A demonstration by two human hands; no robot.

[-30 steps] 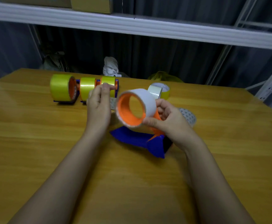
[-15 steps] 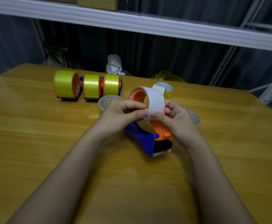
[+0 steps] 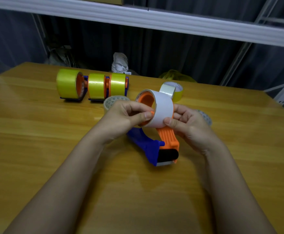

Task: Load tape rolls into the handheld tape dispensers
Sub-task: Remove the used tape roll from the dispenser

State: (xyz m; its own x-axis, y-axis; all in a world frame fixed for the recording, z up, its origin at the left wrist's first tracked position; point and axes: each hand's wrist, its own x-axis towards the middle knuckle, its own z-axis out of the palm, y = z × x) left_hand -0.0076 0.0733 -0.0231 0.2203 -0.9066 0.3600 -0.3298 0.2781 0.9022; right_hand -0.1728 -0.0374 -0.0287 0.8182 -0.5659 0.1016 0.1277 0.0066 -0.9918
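Observation:
A blue and orange tape dispenser (image 3: 156, 146) lies at the table's middle, its black roller and blade pointing toward me. A white tape roll (image 3: 162, 108) sits on the dispenser's orange hub. My left hand (image 3: 126, 117) pinches the roll's left rim with thumb and fingers. My right hand (image 3: 186, 123) grips the roll's right side, thumb on its white face. Three loaded dispensers with yellow tape (image 3: 94, 86) stand in a row at the back left.
A loose clear roll (image 3: 113, 101) lies behind my left hand, a pale yellow roll (image 3: 173, 90) behind the white one, another roll (image 3: 205, 116) behind my right hand. The wooden table (image 3: 36, 141) ends at the back before dark shelving with a white bag (image 3: 120, 64).
My left hand moved from the back rolls to the white roll. The dispenser was lowered and turned with its blade toward me; both hands now hold the roll on its hub.

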